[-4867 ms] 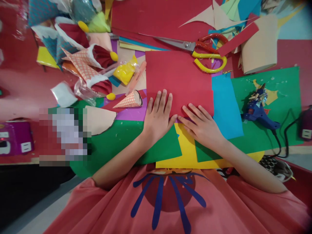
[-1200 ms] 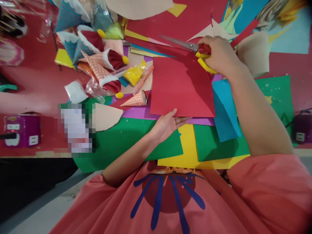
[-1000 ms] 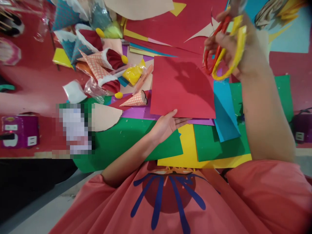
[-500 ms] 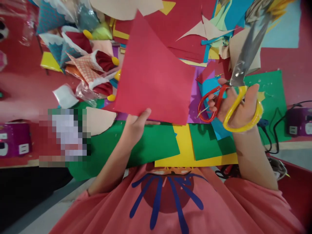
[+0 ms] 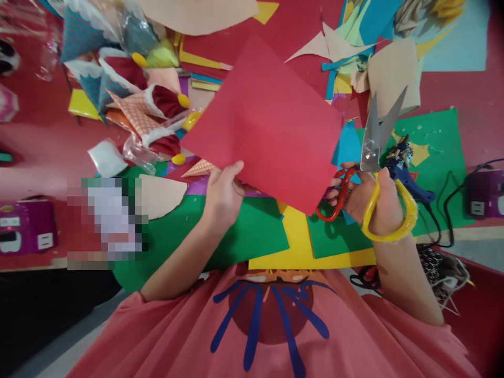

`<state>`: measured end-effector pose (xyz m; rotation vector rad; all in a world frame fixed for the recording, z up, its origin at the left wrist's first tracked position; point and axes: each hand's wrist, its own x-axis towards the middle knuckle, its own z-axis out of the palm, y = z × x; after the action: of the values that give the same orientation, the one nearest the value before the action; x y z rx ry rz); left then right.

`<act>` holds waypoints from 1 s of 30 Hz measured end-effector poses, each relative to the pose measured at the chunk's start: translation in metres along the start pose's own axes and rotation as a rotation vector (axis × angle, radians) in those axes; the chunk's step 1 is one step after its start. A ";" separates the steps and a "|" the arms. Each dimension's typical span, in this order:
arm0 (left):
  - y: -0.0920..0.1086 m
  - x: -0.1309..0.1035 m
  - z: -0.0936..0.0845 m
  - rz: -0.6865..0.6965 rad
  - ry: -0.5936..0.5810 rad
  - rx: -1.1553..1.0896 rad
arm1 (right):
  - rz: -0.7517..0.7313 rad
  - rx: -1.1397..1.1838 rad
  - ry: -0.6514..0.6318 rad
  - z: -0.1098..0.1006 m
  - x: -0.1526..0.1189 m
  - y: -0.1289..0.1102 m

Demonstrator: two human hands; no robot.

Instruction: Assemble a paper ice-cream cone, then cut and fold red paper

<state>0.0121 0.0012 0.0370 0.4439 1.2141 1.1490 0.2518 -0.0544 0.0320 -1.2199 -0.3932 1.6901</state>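
A red sheet [image 5: 271, 121], which looks like felt or foam, is gripped at its lower left edge by my left hand [image 5: 225, 197], thumb on top. My right hand [image 5: 366, 202] holds scissors [image 5: 370, 157] with one red and one yellow handle, its fingers through the loops. The blades are parted and point up, away from me, to the right of the sheet. The sheet's lower right corner lies close to the red loop; whether they touch I cannot tell. Beneath the sheet lie green sheets [image 5: 252, 223] and a yellow sheet [image 5: 297, 231].
Plush pieces with white trim [image 5: 145, 105] lie at the left, near a beige cut piece [image 5: 161, 197]. A blue glue gun [image 5: 413, 181] with a cable rests on a green sheet at the right. Coloured offcuts [image 5: 334, 44] cover the back. Purple boxes [image 5: 488, 193] stand at both sides.
The red sheet has turned clockwise and shifted right in my left hand. My right hand has come lower and tilted the scissors, and their blades have spread apart.
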 end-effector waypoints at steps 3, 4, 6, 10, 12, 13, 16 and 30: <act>-0.012 0.002 0.006 -0.034 -0.035 0.010 | -0.051 0.064 0.026 0.005 -0.003 0.007; -0.016 0.004 0.007 -0.036 -0.046 0.018 | -0.072 0.084 0.047 0.008 -0.004 0.009; -0.025 0.009 0.008 -0.012 -0.058 0.021 | -0.091 0.118 0.113 0.013 -0.006 0.013; -0.031 0.016 0.008 0.036 -0.090 0.014 | -0.033 0.141 0.181 0.016 -0.007 0.020; -0.027 0.019 0.008 0.073 -0.083 -0.006 | 0.001 0.127 0.150 0.014 -0.006 0.023; -0.024 0.021 0.008 0.086 -0.081 -0.012 | 0.015 0.121 0.129 0.013 -0.005 0.024; -0.017 0.026 0.010 0.107 -0.066 0.021 | 0.041 0.115 0.100 0.012 -0.003 0.025; -0.025 0.031 0.004 0.217 -0.166 0.210 | -0.133 0.189 0.353 0.044 0.010 0.027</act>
<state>0.0242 0.0184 0.0029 0.8306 1.1649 1.1459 0.2001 -0.0473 0.0269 -1.2898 -0.0936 1.3337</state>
